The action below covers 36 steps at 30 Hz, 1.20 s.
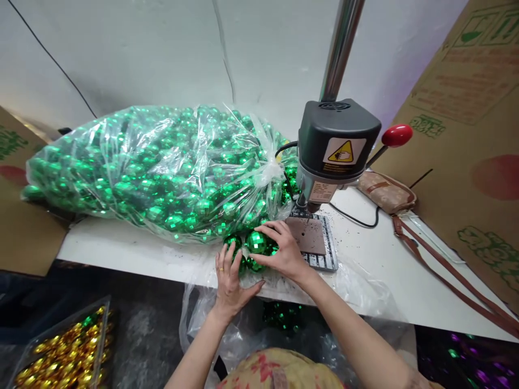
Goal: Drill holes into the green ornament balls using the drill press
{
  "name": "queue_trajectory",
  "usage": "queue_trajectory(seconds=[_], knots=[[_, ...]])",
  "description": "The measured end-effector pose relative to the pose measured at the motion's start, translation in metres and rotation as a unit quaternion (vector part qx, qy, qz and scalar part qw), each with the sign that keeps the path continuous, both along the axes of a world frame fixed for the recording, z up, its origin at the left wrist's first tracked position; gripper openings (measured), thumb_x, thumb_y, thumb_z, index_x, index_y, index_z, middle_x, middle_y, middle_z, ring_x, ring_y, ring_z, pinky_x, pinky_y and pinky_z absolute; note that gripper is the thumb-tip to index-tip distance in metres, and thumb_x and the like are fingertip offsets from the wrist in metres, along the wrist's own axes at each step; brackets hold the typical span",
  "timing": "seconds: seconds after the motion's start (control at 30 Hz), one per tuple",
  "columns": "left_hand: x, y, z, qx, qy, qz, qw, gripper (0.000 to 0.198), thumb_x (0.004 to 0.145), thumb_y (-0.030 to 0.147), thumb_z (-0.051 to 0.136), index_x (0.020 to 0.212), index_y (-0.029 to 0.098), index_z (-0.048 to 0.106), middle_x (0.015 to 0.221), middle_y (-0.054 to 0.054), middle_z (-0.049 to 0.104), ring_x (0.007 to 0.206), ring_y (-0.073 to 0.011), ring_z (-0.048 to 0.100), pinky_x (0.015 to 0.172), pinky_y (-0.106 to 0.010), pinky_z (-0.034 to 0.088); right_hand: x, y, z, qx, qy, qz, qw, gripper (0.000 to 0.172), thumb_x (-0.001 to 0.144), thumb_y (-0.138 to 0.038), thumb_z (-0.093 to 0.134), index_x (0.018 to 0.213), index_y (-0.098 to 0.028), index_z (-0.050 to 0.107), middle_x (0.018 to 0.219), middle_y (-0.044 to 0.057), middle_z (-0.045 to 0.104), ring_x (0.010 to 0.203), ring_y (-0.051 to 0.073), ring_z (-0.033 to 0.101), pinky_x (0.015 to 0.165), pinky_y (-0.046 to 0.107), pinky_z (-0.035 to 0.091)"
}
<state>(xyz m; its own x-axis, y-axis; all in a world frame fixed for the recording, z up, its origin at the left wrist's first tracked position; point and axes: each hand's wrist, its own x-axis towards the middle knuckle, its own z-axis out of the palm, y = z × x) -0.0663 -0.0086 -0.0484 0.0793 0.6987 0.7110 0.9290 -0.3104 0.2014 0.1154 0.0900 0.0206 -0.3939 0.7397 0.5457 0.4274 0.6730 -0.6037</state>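
Right hand (286,253) is cupping a green ball (257,243) on the table (121,251), grip unclear; left hand (230,283) is resting open beside it. Bag (141,173) beyond the left hand is holding many more, so much looks left; green pieces (283,316) are showing below the hands, perhaps finished.

I have the table (405,286) ahead, with the filled bag (162,173) lying along its left part, tied end toward the drill press (338,143) on the right. A pad (314,240) lies on the press's base. In front of the bag's right end, I see a few balls (256,241) between the left hand (230,281) and right hand (287,253). Right of the press, the handbag (385,190) lies beside the right carton (458,162); the left carton (24,216) stands at the bag's far end, and a bin (106,324) sits below, front left.
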Motion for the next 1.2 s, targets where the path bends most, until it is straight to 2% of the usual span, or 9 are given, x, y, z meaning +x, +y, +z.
queue_trajectory(seconds=[0.17,0.3,0.4,0.47,0.6,0.77,0.87,1.03,1.2], knots=[[0.002,0.009,0.001,0.002,-0.006,0.071,0.997,0.089,0.084,0.052,0.074,0.156,0.019,0.033,0.154,-0.024,0.049,0.147,-0.0409,0.042,0.121,-0.062,0.029,-0.022,-0.003,-0.013,-0.039,-0.042,-0.033,0.998,0.059,0.083,-0.054,0.070,0.134,-0.024,0.063,0.140,0.013,0.058,0.141,0.033,0.048,0.117,0.055,0.049],[0.003,0.009,0.002,0.014,0.004,0.119,0.993,0.085,0.084,0.051,0.073,0.155,0.021,0.038,0.150,-0.021,0.054,0.146,-0.0414,0.043,0.123,-0.063,0.023,-0.027,-0.010,-0.013,-0.063,-0.090,-0.030,0.994,0.073,0.079,-0.056,0.074,0.143,-0.027,0.055,0.152,0.012,0.051,0.151,0.041,0.036,0.115,0.061,0.049],[0.000,0.008,0.001,0.029,0.022,0.125,0.991,0.083,0.083,0.051,0.075,0.154,0.023,0.042,0.150,-0.021,0.054,0.148,-0.0432,0.040,0.122,-0.065,0.021,-0.029,-0.014,-0.014,-0.075,-0.113,-0.028,0.990,0.087,0.073,-0.061,0.077,0.149,-0.028,0.048,0.157,0.011,0.046,0.153,0.042,0.034,0.118,0.061,0.046],[-0.005,0.008,0.001,0.024,0.021,0.111,0.993,0.083,0.083,0.049,0.076,0.154,0.024,0.042,0.152,-0.022,0.052,0.147,-0.0423,0.042,0.121,-0.063,0.027,-0.033,-0.017,-0.017,-0.083,-0.121,-0.041,0.988,0.090,0.076,-0.065,0.072,0.152,-0.025,0.045,0.160,0.014,0.042,0.153,0.042,0.034,0.117,0.061,0.047],[-0.017,0.010,0.004,-0.003,0.000,0.082,0.997,0.085,0.086,0.046,0.075,0.157,0.022,0.036,0.152,-0.023,0.051,0.140,-0.0377,0.051,0.114,-0.055,0.042,-0.045,-0.027,-0.029,-0.091,-0.120,-0.087,0.985,0.080,0.089,-0.067,0.053,0.149,-0.016,0.048,0.162,0.023,0.036,0.153,0.046,0.033,0.116,0.067,0.043],[-0.023,0.006,0.009,-0.037,0.001,0.061,0.997,0.083,0.087,0.045,0.073,0.157,0.022,0.034,0.153,-0.024,0.047,0.141,-0.0378,0.050,0.112,-0.055,0.044,-0.050,-0.033,-0.038,-0.053,-0.084,-0.105,0.990,0.069,0.091,-0.062,0.053,0.145,-0.018,0.053,0.159,0.022,0.042,0.152,0.045,0.034,0.117,0.068,0.042],[-0.021,0.001,0.011,-0.025,0.005,0.046,0.999,0.084,0.086,0.044,0.075,0.157,0.026,0.034,0.159,-0.022,0.041,0.145,-0.0380,0.046,0.115,-0.056,0.041,-0.045,-0.036,-0.038,-0.008,-0.043,-0.104,0.994,0.060,0.092,-0.056,0.056,0.141,-0.021,0.055,0.154,0.016,0.048,0.152,0.037,0.035,0.120,0.062,0.043],[-0.020,-0.004,0.013,0.029,-0.002,0.064,0.998,0.098,0.084,0.044,0.078,0.162,0.028,0.021,0.165,-0.023,0.032,0.150,-0.0387,0.040,0.118,-0.060,0.037,-0.029,-0.045,-0.037,0.073,0.001,-0.087,0.993,0.049,0.090,-0.043,0.063,0.134,-0.023,0.057,0.143,0.013,0.056,0.149,0.032,0.040,0.119,0.058,0.046],[-0.008,-0.005,0.012,0.060,0.040,0.074,0.995,0.102,0.077,0.054,0.082,0.161,0.030,0.029,0.169,-0.019,0.027,0.156,-0.0436,0.025,0.122,-0.068,0.023,0.016,-0.042,-0.029,0.142,0.033,-0.104,0.984,0.040,0.087,-0.030,0.067,0.127,-0.026,0.059,0.132,0.011,0.063,0.138,0.028,0.052,0.111,0.054,0.053]])
